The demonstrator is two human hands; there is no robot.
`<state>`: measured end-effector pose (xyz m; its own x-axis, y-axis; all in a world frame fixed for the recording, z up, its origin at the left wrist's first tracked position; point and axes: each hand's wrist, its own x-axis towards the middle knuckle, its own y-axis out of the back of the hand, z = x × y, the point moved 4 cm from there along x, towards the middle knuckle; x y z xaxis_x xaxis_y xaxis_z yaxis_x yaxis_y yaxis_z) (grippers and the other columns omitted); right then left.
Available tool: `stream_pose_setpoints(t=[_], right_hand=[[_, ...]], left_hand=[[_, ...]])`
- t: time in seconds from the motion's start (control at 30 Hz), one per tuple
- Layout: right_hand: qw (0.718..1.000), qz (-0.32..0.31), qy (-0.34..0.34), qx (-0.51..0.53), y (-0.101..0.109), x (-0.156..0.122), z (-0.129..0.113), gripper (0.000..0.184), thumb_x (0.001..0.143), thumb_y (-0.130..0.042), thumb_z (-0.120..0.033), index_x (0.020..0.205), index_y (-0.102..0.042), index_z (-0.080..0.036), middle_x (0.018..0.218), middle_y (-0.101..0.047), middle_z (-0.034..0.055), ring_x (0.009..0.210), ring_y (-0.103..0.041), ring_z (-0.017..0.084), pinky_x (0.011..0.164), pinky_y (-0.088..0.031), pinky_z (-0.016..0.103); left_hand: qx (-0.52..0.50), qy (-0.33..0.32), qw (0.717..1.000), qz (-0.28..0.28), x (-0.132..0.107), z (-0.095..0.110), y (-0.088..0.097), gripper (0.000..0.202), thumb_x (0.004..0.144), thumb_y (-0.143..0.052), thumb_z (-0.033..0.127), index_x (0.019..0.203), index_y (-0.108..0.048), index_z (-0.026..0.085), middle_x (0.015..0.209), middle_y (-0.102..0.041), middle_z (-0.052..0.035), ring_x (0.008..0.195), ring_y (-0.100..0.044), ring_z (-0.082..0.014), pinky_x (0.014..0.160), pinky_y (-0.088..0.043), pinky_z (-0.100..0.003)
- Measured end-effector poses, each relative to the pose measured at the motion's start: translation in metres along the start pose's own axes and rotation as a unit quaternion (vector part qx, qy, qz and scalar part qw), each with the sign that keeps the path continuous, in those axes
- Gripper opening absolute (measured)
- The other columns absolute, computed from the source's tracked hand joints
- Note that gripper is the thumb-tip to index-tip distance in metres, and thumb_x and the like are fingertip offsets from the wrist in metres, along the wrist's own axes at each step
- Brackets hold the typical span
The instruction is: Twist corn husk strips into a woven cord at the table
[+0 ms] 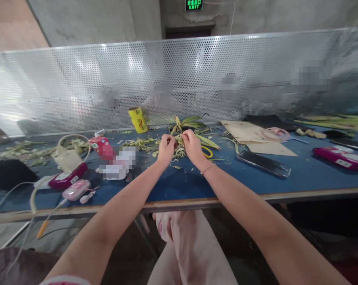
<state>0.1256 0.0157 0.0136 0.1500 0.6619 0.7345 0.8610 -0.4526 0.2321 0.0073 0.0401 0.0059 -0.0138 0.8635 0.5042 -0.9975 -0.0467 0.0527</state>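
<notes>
My left hand (166, 148) and my right hand (192, 145) are close together above the blue table, fingers pinched. Whatever lies between the fingertips is too small to make out. Below and around them are pale green plant shreds (141, 143). Just beyond the hands lies a bunch of long green leaves (190, 122) with a pale stalk. A yellow ring (207, 152) shows beside my right hand, partly covered. A thin bracelet (207, 169) sits on my right wrist.
Left stand a yellow cardboard tube (138, 120), a red carton (102, 147), a magenta power bank (68, 176) with cables and a pink case (76, 190). Right lie a phone (264, 163), brown paper (244, 132) and another magenta power bank (341, 157). A perforated metal screen (184, 75) rises behind.
</notes>
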Motion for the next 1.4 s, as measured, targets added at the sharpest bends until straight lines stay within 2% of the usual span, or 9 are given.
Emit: stream_pose_setpoints(t=[0.13,0.3,0.6,0.87,0.97,1.03,1.17,1.3,1.4], right_hand=[[1.0,0.005,0.02,-0.007,-0.002,-0.002,-0.004,0.019,0.086,-0.037,-0.036,0.079,-0.046,-0.021,0.065,-0.047,-0.0006,0.06,-0.042,0.013,0.061,-0.031,0.026],[0.999,0.004,0.032,-0.031,-0.005,-0.005,-0.009,0.02,0.087,-0.035,-0.035,0.08,-0.046,-0.019,0.066,-0.049,-0.0001,0.059,-0.044,0.013,0.061,-0.032,0.026],[0.996,-0.02,0.084,0.006,-0.009,-0.007,-0.016,0.022,0.088,-0.036,-0.036,0.082,-0.049,-0.02,0.067,-0.05,-0.0006,0.058,-0.045,0.012,0.06,-0.034,0.025],[0.999,-0.006,0.05,0.016,-0.008,-0.007,-0.015,0.02,0.087,-0.038,-0.036,0.082,-0.05,-0.02,0.066,-0.051,-0.0007,0.056,-0.044,0.012,0.058,-0.033,0.025],[0.999,-0.007,0.05,0.011,-0.008,-0.007,-0.014,0.02,0.087,-0.039,-0.035,0.081,-0.049,-0.02,0.069,-0.052,0.0003,0.06,-0.046,0.012,0.06,-0.033,0.026],[0.999,-0.005,0.049,0.013,-0.008,-0.006,-0.014,0.02,0.087,-0.039,-0.035,0.08,-0.049,-0.019,0.069,-0.052,0.0003,0.061,-0.046,0.012,0.06,-0.033,0.026],[0.999,0.007,0.034,0.018,-0.006,-0.005,-0.012,0.019,0.086,-0.039,-0.033,0.077,-0.048,-0.019,0.064,-0.048,-0.0012,0.058,-0.042,0.012,0.058,-0.031,0.025],[0.999,0.024,0.019,0.019,-0.005,-0.002,-0.006,0.021,0.086,-0.04,-0.035,0.075,-0.048,-0.019,0.06,-0.046,-0.0024,0.057,-0.04,0.012,0.058,-0.031,0.025],[0.999,0.02,0.01,0.025,-0.007,-0.001,-0.002,0.023,0.085,-0.04,-0.037,0.075,-0.048,-0.019,0.059,-0.046,-0.0028,0.056,-0.04,0.012,0.057,-0.03,0.025]], left_hand=[[0.053,-0.016,0.998,0.022,-0.009,0.011,0.001,0.013,0.082,-0.041,0.02,0.07,-0.037,0.02,0.057,-0.045,0.0047,0.053,-0.05,-0.0092,0.056,-0.039,-0.023],[0.129,-0.074,0.988,0.052,-0.013,0.016,0.004,0.011,0.084,-0.037,0.023,0.073,-0.037,0.021,0.053,-0.043,0.0051,0.049,-0.045,-0.0095,0.053,-0.032,-0.023],[0.122,-0.11,0.984,0.067,-0.012,0.013,0.005,0.011,0.085,-0.04,0.026,0.076,-0.036,0.021,0.056,-0.04,0.0055,0.049,-0.042,-0.0089,0.052,-0.028,-0.023],[0.163,-0.132,0.975,0.075,-0.013,0.017,0.005,0.011,0.084,-0.043,0.022,0.075,-0.036,0.021,0.056,-0.037,0.0055,0.049,-0.037,-0.0092,0.053,-0.027,-0.024],[0.184,-0.163,0.966,0.078,-0.011,0.02,0.005,0.012,0.082,-0.043,0.016,0.072,-0.037,0.021,0.061,-0.041,0.0029,0.057,-0.042,-0.0104,0.057,-0.032,-0.025],[0.187,-0.207,0.956,0.087,-0.01,0.025,0.008,0.013,0.079,-0.044,0.014,0.069,-0.039,0.02,0.073,-0.049,-0.0015,0.068,-0.047,-0.0118,0.062,-0.037,-0.025],[0.169,-0.269,0.948,0.034,-0.008,0.034,0.01,0.013,0.075,-0.046,0.011,0.066,-0.042,0.019,0.099,-0.058,-0.0068,0.089,-0.053,-0.0143,0.067,-0.043,-0.026],[0.155,-0.277,0.948,-0.014,-0.007,0.037,0.011,0.017,0.069,-0.047,0.005,0.059,-0.042,0.019,0.091,-0.065,-0.0043,0.085,-0.058,-0.0142,0.072,-0.045,-0.029],[0.149,-0.283,0.947,-0.027,-0.007,0.039,0.012,0.018,0.064,-0.046,0.004,0.056,-0.04,0.019,0.086,-0.066,-0.0036,0.084,-0.06,-0.0146,0.078,-0.046,-0.031]])
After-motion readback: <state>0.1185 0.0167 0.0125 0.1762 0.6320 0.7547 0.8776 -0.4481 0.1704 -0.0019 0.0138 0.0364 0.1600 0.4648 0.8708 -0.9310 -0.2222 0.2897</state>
